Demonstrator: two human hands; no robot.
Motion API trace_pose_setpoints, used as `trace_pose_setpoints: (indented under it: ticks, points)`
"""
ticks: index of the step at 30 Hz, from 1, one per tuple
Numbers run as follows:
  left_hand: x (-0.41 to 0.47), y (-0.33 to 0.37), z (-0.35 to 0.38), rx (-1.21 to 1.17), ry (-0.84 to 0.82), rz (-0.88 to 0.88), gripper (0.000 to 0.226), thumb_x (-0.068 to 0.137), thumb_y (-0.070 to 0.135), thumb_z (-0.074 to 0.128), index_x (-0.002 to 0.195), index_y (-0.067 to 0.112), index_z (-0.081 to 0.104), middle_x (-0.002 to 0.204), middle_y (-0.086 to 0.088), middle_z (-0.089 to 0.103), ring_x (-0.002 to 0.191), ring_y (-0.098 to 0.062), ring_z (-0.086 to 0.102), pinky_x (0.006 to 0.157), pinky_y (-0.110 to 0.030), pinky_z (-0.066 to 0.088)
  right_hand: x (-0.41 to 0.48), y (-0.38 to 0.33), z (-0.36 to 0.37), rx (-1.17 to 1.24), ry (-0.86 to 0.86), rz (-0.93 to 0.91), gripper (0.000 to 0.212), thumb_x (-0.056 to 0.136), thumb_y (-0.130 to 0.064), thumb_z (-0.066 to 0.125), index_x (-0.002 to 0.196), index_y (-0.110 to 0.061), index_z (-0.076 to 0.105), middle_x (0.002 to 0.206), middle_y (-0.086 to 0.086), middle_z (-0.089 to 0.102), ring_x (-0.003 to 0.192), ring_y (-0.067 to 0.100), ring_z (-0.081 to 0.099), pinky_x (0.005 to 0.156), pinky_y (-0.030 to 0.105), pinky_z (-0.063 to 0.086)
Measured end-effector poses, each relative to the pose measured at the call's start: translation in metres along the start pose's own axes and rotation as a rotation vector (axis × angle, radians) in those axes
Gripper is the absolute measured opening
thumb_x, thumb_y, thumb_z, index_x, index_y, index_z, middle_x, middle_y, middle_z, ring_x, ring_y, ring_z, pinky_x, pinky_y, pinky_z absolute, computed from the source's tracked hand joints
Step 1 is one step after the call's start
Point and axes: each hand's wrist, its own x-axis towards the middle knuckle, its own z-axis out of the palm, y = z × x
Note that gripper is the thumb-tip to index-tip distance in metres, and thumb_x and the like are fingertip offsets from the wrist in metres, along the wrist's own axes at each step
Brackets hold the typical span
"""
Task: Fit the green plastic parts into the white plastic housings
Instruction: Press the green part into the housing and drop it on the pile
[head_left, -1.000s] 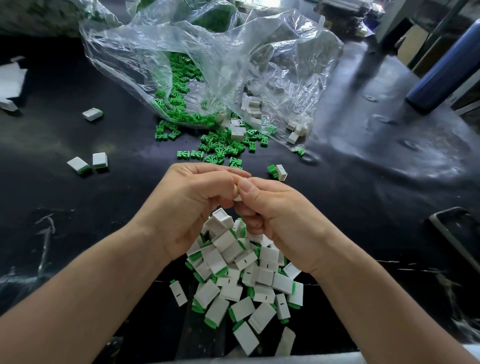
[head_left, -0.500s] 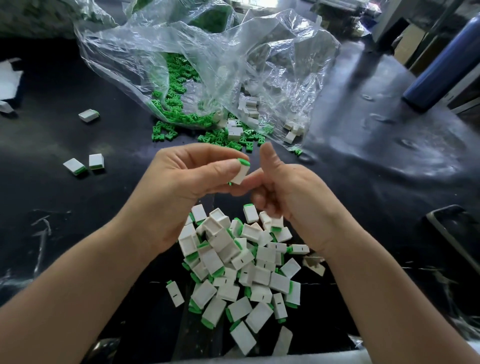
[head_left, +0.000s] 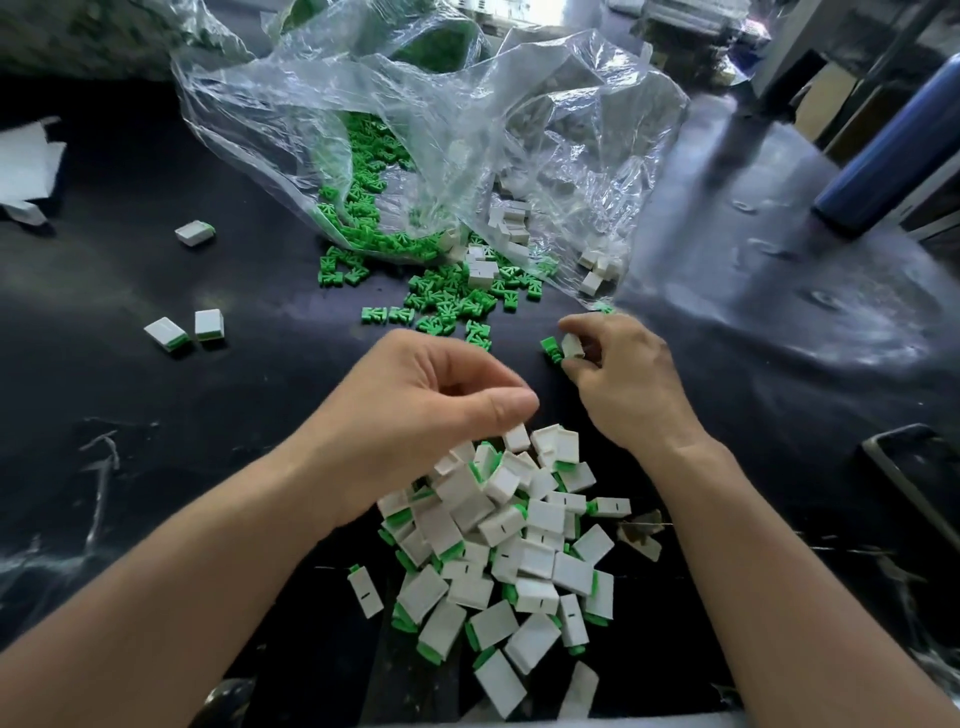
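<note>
The bag (head_left: 467, 130) lies behind the loose inserts (head_left: 447, 304) on the table (head_left: 208, 415), the assembled pile (head_left: 519, 545) nearest.

White housings (head_left: 501, 540) with green ends lie on a black table (head_left: 156, 415); loose parts (head_left: 447, 301) are bright green.

Right hand (head_left: 621, 379), grip pinching white housing (head_left: 571, 345), green part (head_left: 549, 346) just beside grip, left hand (head_left: 415, 410) loosely curled, pile of fitted housings (head_left: 524, 551) nearer than grip, black tabletop (head_left: 249, 395)

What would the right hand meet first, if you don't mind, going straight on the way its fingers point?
Probably the green part beside the white housing that the right hand pinches, though depth is unclear.
</note>
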Motion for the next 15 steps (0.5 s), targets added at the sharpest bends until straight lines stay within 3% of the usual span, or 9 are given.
trace_pose_setpoints:
  ticks: [2, 3, 5, 7, 9, 12, 15]
  points:
    - [0.004, -0.003, -0.001, -0.052, 0.155, 0.012, 0.013, 0.067, 0.021, 0.075, 0.078, 0.025, 0.074, 0.070, 0.008, 0.070, 0.058, -0.001, 0.060, 0.055, -0.010, 0.046, -0.001, -0.004, -0.005, 0.156, 0.045, 0.059, 0.024, 0.085, -0.015, 0.063, 0.109, -0.018, 0.062, 0.103, 0.000, 0.064, 0.096, 0.014, 0.058, 0.089, 0.026, 0.045]
    - [0.005, -0.004, -0.002, -0.029, 0.228, 0.034, 0.023, 0.068, 0.012, 0.076, 0.084, 0.029, 0.071, 0.074, 0.009, 0.069, 0.058, 0.000, 0.058, 0.055, -0.011, 0.047, -0.003, -0.007, -0.008, 0.295, 0.035, 0.095, 0.016, 0.084, -0.017, 0.064, 0.100, -0.019, 0.061, 0.094, -0.004, 0.064, 0.087, 0.010, 0.059, 0.080, 0.023, 0.048]
    - [0.006, -0.006, -0.003, 0.041, 0.308, 0.082, 0.046, 0.070, 0.005, 0.075, 0.097, 0.040, 0.064, 0.089, 0.010, 0.067, 0.063, 0.000, 0.059, 0.062, -0.015, 0.053, -0.009, -0.018, -0.016, 0.639, -0.105, 0.140, 0.009, 0.083, -0.016, 0.066, 0.088, -0.019, 0.060, 0.082, -0.006, 0.065, 0.073, 0.006, 0.060, 0.065, 0.019, 0.047]
    - [0.006, -0.006, -0.003, 0.102, 0.306, 0.115, 0.057, 0.068, 0.006, 0.076, 0.105, 0.046, 0.057, 0.101, 0.012, 0.063, 0.075, -0.001, 0.062, 0.067, -0.018, 0.055, -0.016, -0.028, -0.021, 0.893, -0.305, 0.134, 0.013, 0.076, -0.017, 0.068, 0.085, -0.016, 0.059, 0.077, -0.004, 0.067, 0.068, 0.007, 0.062, 0.060, 0.018, 0.046]
    - [0.005, -0.006, -0.002, 0.095, 0.264, 0.121, 0.048, 0.065, 0.020, 0.079, 0.104, 0.042, 0.061, 0.100, 0.010, 0.066, 0.083, -0.005, 0.065, 0.071, -0.024, 0.057, -0.023, -0.035, -0.022, 0.989, -0.422, 0.102, 0.016, 0.073, -0.019, 0.066, 0.084, -0.013, 0.057, 0.074, -0.002, 0.068, 0.066, 0.008, 0.062, 0.059, 0.019, 0.047]
    - [0.003, -0.005, 0.000, 0.019, 0.199, 0.137, 0.028, 0.061, 0.031, 0.072, 0.089, 0.025, 0.072, 0.080, 0.000, 0.073, 0.076, -0.016, 0.070, 0.072, -0.034, 0.058, -0.030, -0.043, -0.017, 0.962, -0.467, 0.080, 0.006, 0.084, -0.013, 0.061, 0.083, -0.011, 0.055, 0.066, -0.005, 0.066, 0.061, 0.006, 0.060, 0.058, 0.020, 0.046]
    - [0.007, -0.007, -0.002, 0.008, 0.262, 0.144, 0.020, 0.061, 0.028, 0.072, 0.080, 0.021, 0.070, 0.073, 0.003, 0.072, 0.066, -0.007, 0.068, 0.062, -0.021, 0.055, -0.030, -0.045, -0.015, 0.971, -0.458, 0.084, 0.013, 0.084, -0.024, 0.059, 0.082, -0.011, 0.058, 0.069, -0.002, 0.066, 0.062, 0.007, 0.060, 0.059, 0.020, 0.046]
